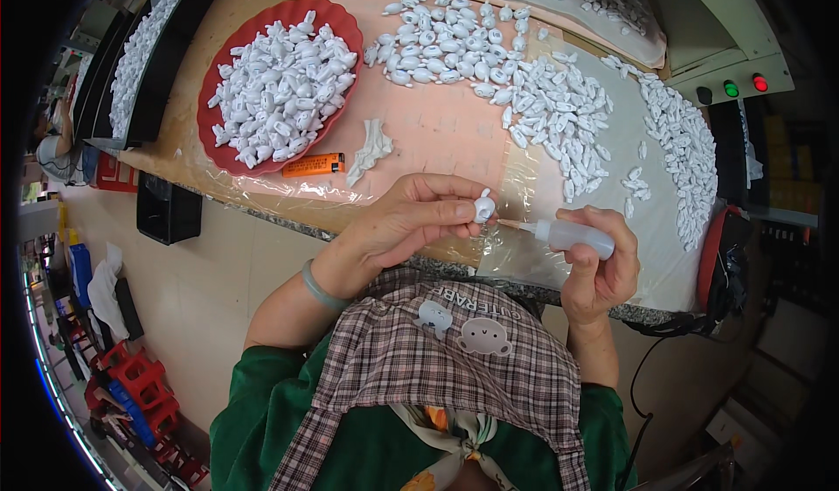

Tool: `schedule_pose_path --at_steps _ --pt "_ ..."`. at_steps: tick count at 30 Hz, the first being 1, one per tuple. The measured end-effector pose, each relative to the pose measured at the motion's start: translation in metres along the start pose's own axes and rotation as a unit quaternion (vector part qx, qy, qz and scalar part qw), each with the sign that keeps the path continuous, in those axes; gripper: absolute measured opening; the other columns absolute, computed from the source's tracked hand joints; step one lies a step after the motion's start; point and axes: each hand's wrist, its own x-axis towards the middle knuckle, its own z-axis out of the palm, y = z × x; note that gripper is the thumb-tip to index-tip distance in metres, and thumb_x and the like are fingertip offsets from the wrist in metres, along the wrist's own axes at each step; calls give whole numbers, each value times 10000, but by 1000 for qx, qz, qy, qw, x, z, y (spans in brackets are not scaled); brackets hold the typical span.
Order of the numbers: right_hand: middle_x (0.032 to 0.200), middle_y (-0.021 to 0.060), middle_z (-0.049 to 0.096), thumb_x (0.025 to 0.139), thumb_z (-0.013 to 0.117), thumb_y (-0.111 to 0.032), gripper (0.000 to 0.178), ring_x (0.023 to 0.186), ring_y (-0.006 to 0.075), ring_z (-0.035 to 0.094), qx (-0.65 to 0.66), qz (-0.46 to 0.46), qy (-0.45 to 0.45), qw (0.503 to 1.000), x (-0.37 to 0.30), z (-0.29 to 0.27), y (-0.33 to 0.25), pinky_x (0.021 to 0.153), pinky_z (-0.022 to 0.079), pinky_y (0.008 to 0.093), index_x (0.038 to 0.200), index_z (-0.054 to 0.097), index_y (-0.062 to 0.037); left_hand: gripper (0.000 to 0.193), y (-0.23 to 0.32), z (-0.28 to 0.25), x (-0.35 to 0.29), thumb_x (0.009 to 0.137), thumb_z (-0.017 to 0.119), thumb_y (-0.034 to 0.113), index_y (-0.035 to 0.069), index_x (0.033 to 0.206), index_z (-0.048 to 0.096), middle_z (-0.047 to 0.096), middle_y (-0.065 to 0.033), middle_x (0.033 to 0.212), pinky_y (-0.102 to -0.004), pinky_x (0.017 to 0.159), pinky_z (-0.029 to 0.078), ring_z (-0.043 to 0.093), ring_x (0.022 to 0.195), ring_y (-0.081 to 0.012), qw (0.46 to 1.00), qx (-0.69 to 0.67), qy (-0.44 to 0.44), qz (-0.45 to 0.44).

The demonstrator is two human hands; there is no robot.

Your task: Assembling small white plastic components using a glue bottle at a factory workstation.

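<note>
Between the thumb and fingers of my left hand [419,215] is a small white plastic figure part [484,208], rounded with a little projection on top. My right hand [605,264] grips a translucent squeeze bottle [575,237] lying sideways in the fingers. Its thin nozzle points left, with the tip close beside the white part; whether they touch I cannot tell. Both hands hover over the table's near edge. Beyond my left hand, a red scalloped bowl [208,132] is heaped with similar white parts [280,89].
An orange lighter [313,165] and a crumpled white tissue [371,152] lie beside the bowl. Loose white parts [446,41] spread over the far table, with smaller white pieces [559,111] to the right. A machine with lit buttons [731,88] stands at the far right. Black bins [170,209] are at left.
</note>
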Motion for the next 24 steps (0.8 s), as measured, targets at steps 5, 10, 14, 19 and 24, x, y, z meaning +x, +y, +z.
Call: schedule_pose_path --at_steps 5,10,14,19,24 --pt "879 183 646 894 632 -191 317 757 245 664 -14 -3 -8 1000 0 0 0 650 517 290 1067 543 59 295 -2 -3 1 876 624 58 -33 1155 593 653 -125 1038 -263 812 527 636 868 -156 1000 -1 -13 8" --pt "878 178 651 892 634 -180 308 754 248 662 -17 -2 -16 1000 1 0 2 654 517 292 1064 543 59 290 -2 -3 1 885 615 63 -33 1157 587 656 -115 1011 -264 819 524 637 871 -151 1000 1 -15 7" --pt "881 169 657 945 552 -268 350 571 104 543 -47 -18 -26 998 3 0 5 521 443 207 1111 508 37 295 -2 -1 2 883 616 67 -24 1161 576 655 -111 1004 -266 827 532 649 885 -161 1000 14 -13 -8" --pt "889 176 655 946 549 -274 352 556 97 532 -41 -20 -25 999 1 0 4 506 429 197 1107 506 36 308 -2 1 2 882 612 65 -15 1173 553 650 -122 1014 -278 831 542 660 907 -182 999 28 -34 -8" --pt "882 186 647 900 627 -195 307 774 256 665 7 1 9 1000 -2 1 3 664 521 301 1054 543 56 255 1 4 2 885 603 58 11 1131 553 641 -150 1053 -285 827 552 664 928 -215 998 33 -44 -29"
